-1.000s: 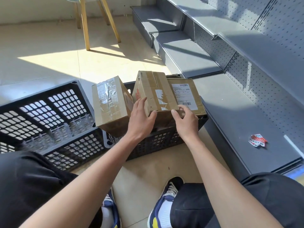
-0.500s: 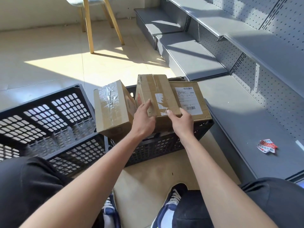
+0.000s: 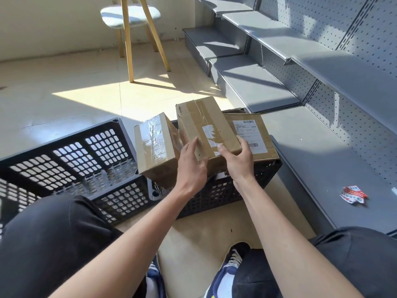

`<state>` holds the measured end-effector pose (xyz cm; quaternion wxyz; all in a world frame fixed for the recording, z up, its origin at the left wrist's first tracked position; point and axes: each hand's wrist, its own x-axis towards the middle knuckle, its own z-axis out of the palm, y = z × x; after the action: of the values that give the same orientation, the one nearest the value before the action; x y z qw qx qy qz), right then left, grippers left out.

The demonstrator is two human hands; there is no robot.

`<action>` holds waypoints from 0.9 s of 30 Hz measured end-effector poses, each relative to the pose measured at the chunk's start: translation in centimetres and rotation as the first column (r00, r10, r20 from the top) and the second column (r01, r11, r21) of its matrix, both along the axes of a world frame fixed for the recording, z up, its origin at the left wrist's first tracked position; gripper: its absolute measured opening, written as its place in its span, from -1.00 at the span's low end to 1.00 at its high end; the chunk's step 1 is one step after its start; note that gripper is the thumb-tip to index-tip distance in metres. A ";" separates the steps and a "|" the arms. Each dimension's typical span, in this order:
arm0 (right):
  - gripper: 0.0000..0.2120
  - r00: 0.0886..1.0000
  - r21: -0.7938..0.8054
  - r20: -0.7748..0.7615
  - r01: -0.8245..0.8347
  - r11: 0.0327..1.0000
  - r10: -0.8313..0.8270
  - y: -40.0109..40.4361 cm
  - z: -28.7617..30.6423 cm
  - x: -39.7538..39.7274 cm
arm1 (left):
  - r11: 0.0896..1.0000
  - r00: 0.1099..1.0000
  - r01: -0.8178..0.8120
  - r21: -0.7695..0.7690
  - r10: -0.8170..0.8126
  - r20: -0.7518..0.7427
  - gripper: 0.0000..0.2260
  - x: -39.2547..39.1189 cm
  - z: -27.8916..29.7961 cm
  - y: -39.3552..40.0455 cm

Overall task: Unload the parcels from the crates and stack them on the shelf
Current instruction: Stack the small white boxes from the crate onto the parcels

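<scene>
A black crate (image 3: 217,194) in front of my knees holds three cardboard parcels standing out of it. The middle parcel (image 3: 206,127) is tilted and taped. My left hand (image 3: 192,166) presses its near left edge, fingers up along the side. My right hand (image 3: 239,160) grips its near right corner, thumb on top. A smaller parcel (image 3: 153,147) with clear tape leans at the left. A flat parcel (image 3: 257,134) with a white shipping label lies at the right, partly under the middle one. The grey shelf (image 3: 322,160) runs along the right.
A second black crate (image 3: 71,160) stands at the left and shows no parcels inside. A crumpled red and white label (image 3: 353,194) lies on the lowest shelf board. A wooden-legged chair (image 3: 131,16) stands on the tiled floor behind. Higher shelf boards (image 3: 354,78) overhang on the right.
My right hand has slid from the labelled parcel's edge onto the middle parcel's near corner. My left hand shifted a little along that parcel's left edge. The view has tilted up.
</scene>
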<state>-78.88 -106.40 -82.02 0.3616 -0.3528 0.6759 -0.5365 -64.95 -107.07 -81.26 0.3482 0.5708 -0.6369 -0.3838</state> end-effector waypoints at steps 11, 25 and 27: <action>-0.52 0.971 -0.198 -0.230 -0.114 0.974 0.066 1.1 3.0 1.3 | 0.967 0.976 -0.216 -0.133 0.215 -0.020 -0.67 6.0 4.1 0.5; -0.44 0.664 -0.328 -0.739 -0.501 0.801 0.112 2.8 2.4 2.6 | 0.982 0.982 -0.183 -0.057 0.180 -0.049 -0.32 10.5 8.2 -2.8; -0.45 0.630 -0.320 -0.767 -0.540 0.779 0.121 3.1 2.3 2.6 | 0.976 0.975 -0.215 -0.016 0.214 -0.066 -0.30 10.7 7.9 -3.2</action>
<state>-76.26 -103.31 -79.72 0.0583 -0.7382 0.5076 -0.4404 -54.29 -110.25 -73.40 0.4145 0.6196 -0.5643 -0.3548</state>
